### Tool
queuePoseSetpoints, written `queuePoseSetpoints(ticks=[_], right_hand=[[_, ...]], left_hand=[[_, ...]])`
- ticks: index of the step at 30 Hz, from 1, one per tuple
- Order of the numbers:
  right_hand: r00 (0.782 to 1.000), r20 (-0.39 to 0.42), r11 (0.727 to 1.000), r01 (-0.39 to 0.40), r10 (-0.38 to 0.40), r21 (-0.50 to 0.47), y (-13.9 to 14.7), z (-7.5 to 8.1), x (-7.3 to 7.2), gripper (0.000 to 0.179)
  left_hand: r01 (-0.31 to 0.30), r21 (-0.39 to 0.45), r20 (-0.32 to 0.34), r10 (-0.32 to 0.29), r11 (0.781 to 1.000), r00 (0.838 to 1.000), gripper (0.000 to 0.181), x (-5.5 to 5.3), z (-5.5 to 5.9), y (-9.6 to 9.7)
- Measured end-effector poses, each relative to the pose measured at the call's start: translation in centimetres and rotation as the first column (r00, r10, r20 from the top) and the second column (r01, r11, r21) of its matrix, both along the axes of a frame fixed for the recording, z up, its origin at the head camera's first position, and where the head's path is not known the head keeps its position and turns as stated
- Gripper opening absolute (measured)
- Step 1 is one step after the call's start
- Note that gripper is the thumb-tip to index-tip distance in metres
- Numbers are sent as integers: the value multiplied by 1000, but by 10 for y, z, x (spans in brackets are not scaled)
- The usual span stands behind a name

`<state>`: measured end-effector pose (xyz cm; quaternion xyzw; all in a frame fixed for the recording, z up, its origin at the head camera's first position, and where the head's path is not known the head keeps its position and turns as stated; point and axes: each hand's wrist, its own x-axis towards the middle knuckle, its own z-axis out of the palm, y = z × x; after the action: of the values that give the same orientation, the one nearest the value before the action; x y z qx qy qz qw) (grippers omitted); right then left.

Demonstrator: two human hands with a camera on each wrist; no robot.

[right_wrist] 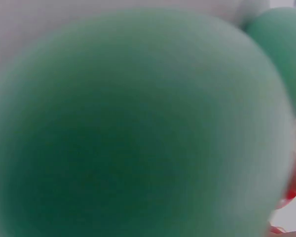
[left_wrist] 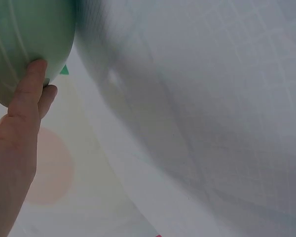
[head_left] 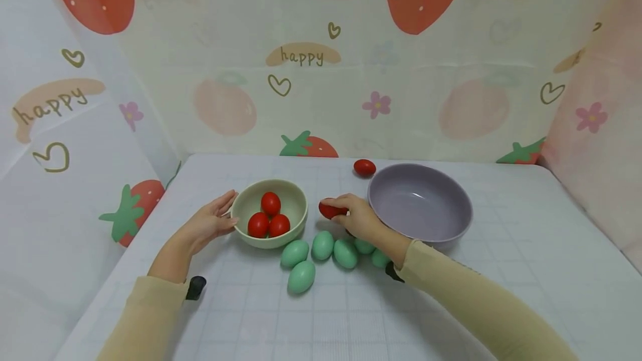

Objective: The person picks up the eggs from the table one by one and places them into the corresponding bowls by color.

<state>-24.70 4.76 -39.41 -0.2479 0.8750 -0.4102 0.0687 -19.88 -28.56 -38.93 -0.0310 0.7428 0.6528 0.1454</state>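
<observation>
My left hand (head_left: 209,224) rests against the outer side of a pale green bowl (head_left: 241,233). In the left wrist view, its fingers (left_wrist: 27,91) lie straight along the wall of the bowl (left_wrist: 34,34). Three red eggs (head_left: 271,204) sit inside that bowl. To its right, my right hand (head_left: 362,219) pinches another red egg (head_left: 328,209) between thumb and fingers, low over the table. Several green eggs (head_left: 323,245) lie just in front of the right hand, a few partly hidden by the wrist. One green egg (right_wrist: 138,123) fills most of the right wrist view.
A wide mauve bowl (head_left: 421,202) stands to the right of the right hand, with nothing in it. Behind its left rim lies one more red egg (head_left: 364,168). The table (head_left: 251,327) has a white checked cover, and a printed strawberry curtain (head_left: 416,82) hangs behind it.
</observation>
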Motion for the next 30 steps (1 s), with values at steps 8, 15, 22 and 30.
queuePoseSetpoints(ticks=[8, 15, 22, 30], right_hand=[[1000, 15, 999, -2, 2, -51, -2, 14, 4, 43], [999, 48, 997, -21, 25, -81, -8, 27, 7, 43], [991, 113, 991, -62, 76, -120, -15, 39, 7, 44], [957, 269, 980, -59, 110, -190, -32, 51, 6, 43]], left_hand=[[3, 9, 3, -3, 1000, 1000, 78, 0, 0, -1], [-4, 11, 8, 4, 1000, 1000, 77, 0, 1, -1], [-3, 14, 12, 3, 1000, 1000, 76, 1, 3, 0], [-6, 7, 15, 6, 1000, 1000, 76, 0, 1, -1]])
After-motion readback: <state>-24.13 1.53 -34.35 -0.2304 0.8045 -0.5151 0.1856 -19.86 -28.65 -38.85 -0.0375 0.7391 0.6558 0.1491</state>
